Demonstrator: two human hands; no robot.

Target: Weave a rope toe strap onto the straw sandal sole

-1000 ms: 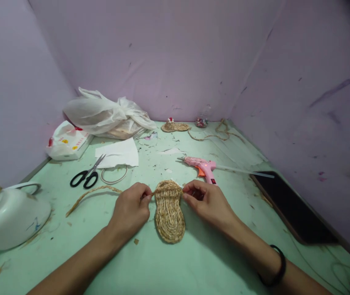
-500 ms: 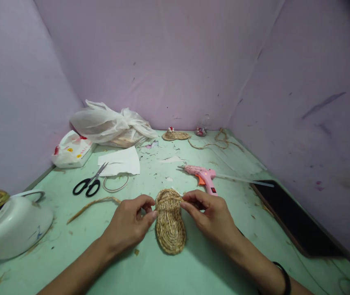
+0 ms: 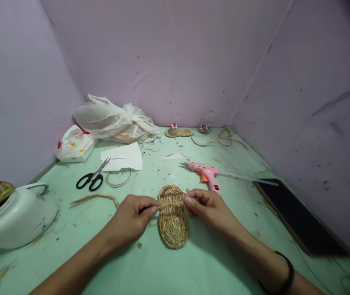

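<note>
A small sole-shaped piece of coiled straw rope (image 3: 174,231) lies on the green table between my hands. Across its narrower middle runs a strand of straw rope (image 3: 171,205). My left hand (image 3: 136,217) pinches this strand at the sole's left edge, thumb against forefinger. At the right edge, my right hand (image 3: 205,207) has its fingertips closed on the strand's other end. A loose rope tail (image 3: 96,196) trails out to the left behind my left hand. Just beyond my right hand lies a pink glue gun (image 3: 204,172) with a clear glue stick in its back.
Black-handled scissors (image 3: 93,178) lie at left near white paper (image 3: 125,157) and a ring (image 3: 118,179). A white pot (image 3: 18,221) stands far left, a dark tablet (image 3: 300,217) right. A second straw sole (image 3: 179,132), plastic bag (image 3: 113,121) and beads (image 3: 204,128) sit at the back.
The strand has come down from the sole's upper part to its narrow middle. My left fingers, apart before, now close on it. The whole view has shifted slightly.
</note>
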